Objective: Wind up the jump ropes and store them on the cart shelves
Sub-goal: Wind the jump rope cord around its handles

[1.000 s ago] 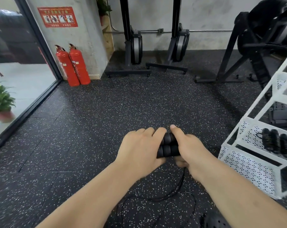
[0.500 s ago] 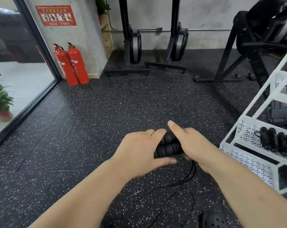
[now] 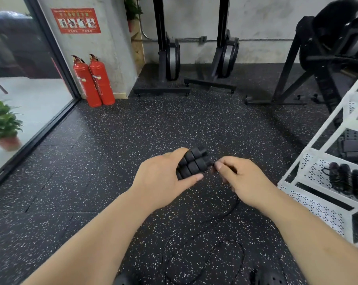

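My left hand [image 3: 161, 179] grips the two black ribbed jump rope handles [image 3: 194, 163], held side by side and pointing up to the right. Just right of the handles' ends, my right hand [image 3: 244, 179] pinches the thin black rope [image 3: 225, 214], which runs down from it and lies in loose loops on the floor below. To the right stands the white perforated cart [image 3: 309, 202]. Several wound black jump ropes [image 3: 346, 179] lie on its lower shelf.
The floor is black speckled rubber. Two red fire extinguishers [image 3: 94, 81] stand by the wall at the left, next to a glass door. Black gym machines [image 3: 194, 58] line the back wall and the right. A potted plant [image 3: 3, 124] sits outside the glass.
My right hand has let go of the handles, moved to the right and now pinches the rope. My left hand keeps the handles, tilted more to the right.
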